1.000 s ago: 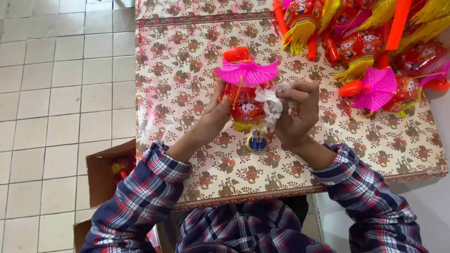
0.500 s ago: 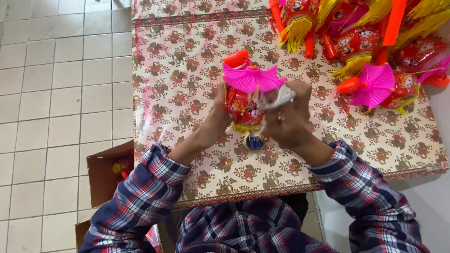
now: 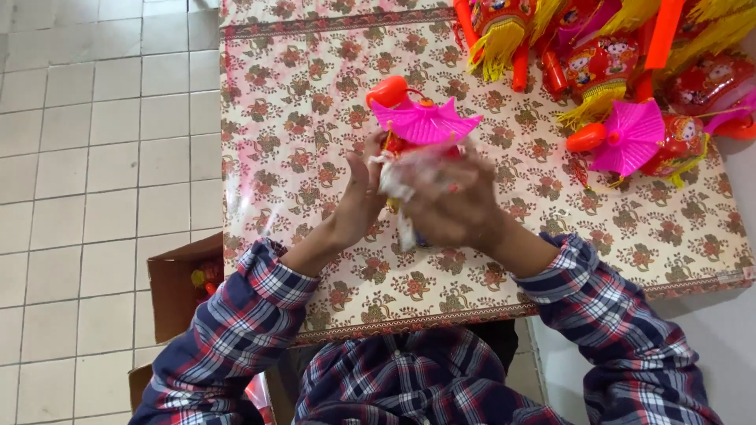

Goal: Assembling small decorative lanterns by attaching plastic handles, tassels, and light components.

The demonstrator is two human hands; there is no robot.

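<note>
Nearest the camera, plaid sleeves (image 3: 260,315) in blue, red and white are seen reaching forward over the near edge of the bench (image 3: 299,102), which is covered with a floral-patterned cloth. To the left, below the bench edge, an open cardboard box (image 3: 177,287) is set on the tiled floor (image 3: 94,142), with red and yellow items partly visible inside.

Above the middle of the bench, a toy lantern (image 3: 421,122) with a pink fan-shaped top and an orange knob is held up between both hands. The left hand (image 3: 364,189) is pressed against the lantern's left side with its fingers extended upward, gripping it. The right hand (image 3: 453,201) is closed around the lantern's red body and a crumpled clear wrapper (image 3: 394,185); it is blurred, so the finger positions cannot be told exactly.

Farther off, at the bench's right far corner, a pile of similar lanterns (image 3: 614,71) is laid, red and orange with yellow tassels, one with a pink fan-shaped top (image 3: 630,134), well apart from the hands.
</note>
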